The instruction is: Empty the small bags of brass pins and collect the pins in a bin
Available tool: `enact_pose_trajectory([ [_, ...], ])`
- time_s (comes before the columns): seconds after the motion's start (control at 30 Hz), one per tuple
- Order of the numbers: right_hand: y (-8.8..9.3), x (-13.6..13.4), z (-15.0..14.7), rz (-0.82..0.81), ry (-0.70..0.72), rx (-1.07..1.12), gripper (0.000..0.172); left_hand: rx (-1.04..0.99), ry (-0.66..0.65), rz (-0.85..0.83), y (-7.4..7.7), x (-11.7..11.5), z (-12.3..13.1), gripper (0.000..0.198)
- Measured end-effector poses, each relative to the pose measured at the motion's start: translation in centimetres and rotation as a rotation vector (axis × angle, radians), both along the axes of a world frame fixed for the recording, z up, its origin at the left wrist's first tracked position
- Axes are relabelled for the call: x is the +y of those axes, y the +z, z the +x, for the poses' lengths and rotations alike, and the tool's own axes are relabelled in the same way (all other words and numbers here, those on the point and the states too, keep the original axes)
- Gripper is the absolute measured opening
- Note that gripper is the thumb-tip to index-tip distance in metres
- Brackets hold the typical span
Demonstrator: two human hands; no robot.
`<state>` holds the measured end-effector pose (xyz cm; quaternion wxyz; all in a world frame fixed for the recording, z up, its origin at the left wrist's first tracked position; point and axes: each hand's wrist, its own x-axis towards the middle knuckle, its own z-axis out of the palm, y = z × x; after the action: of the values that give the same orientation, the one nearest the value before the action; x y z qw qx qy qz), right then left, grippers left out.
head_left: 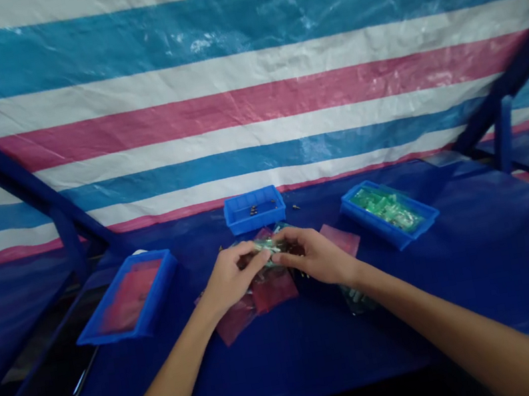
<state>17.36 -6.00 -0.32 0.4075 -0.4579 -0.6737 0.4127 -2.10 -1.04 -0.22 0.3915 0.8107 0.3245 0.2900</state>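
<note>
My left hand [231, 278] and my right hand [312, 254] meet at the middle of the table, their fingertips pinching a small green circuit board [267, 249] from either side. The fingers hide much of the board, and a clear wrapping may cover it. Under my hands lies a loose pile of pink anti-static bags [275, 291], and another pink bag [340, 239] sticks out beyond my right hand. A dark bundle with a clear bag [357, 297] lies just below my right wrist.
A blue tray of green boards [389, 214] stands to the right, a blue tray with small dark parts [255, 210] at the back, and a blue tray lined with pink bags [126, 299] to the left. Blue cloth [273, 372] covers the table, with a striped tarpaulin [251, 119] behind.
</note>
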Motion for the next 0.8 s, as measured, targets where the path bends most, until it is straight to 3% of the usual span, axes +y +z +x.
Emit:
enact_pose_trajectory([
  [0.07,0.9,0.1,0.7,0.028,0.0,-0.065,0.025,0.033,0.015,0.195,-0.1,0.2,-0.1,0.036],
  [0.13,2.3,-0.1,2.4,0.125,-0.128,-0.154,0.021,0.047,0.071,0.394,-0.4,0.5,-0.3,0.031],
  [0.3,5.0,-3.5,11.5,0.39,-0.841,-0.518,0.027,0.105,0.268,0.752,-1.2,1.8,-1.5,0.019],
  [0.4,4.8,-6.0,17.1,0.317,-1.033,-0.815,0.03,0.17,0.298,0.839,-1.3,2.0,-2.0,0.019],
  [0.5,3.6,-7.1,20.3,0.241,-0.887,-0.956,0.028,0.212,0.291,0.869,-1.1,1.8,-2.1,0.02],
  [0.63,2.2,-6.9,21.7,0.236,-0.688,-1.084,0.022,0.224,0.31,0.865,-1.0,1.6,-2.0,0.021],
  [0.73,2.4,-7.1,21.2,0.198,-0.715,-1.038,0.023,0.228,0.335,0.864,-0.9,1.8,-2.1,0.023],
  [0.8,3.3,-7.3,20.1,0.249,-0.812,-0.986,0.023,0.239,0.34,0.867,-0.9,1.9,-2.2,0.022],
])
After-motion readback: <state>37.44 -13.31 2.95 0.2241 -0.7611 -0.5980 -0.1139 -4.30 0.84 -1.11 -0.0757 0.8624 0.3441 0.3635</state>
